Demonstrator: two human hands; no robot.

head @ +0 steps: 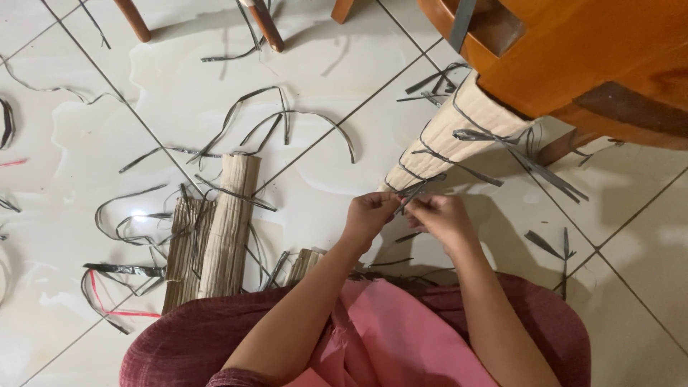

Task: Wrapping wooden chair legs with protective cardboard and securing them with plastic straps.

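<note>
A long beige roll of ribbed cardboard (459, 132) slants from under the wooden furniture down to my hands. Thin dark straps are tied around it at intervals. My left hand (369, 215) and my right hand (444, 218) meet at the roll's near end, each pinching an end of one dark strap (412, 190) that goes around the roll. Both hands are closed on that strap, fingertips almost touching.
Two more cardboard rolls (215, 236) lie on the white tiled floor to the left, with a smaller one (304, 265) near my left arm. Several loose dark strips (287, 118) are scattered around. Orange wooden furniture (595, 57) overhangs at the upper right; chair legs (265, 25) stand at the top.
</note>
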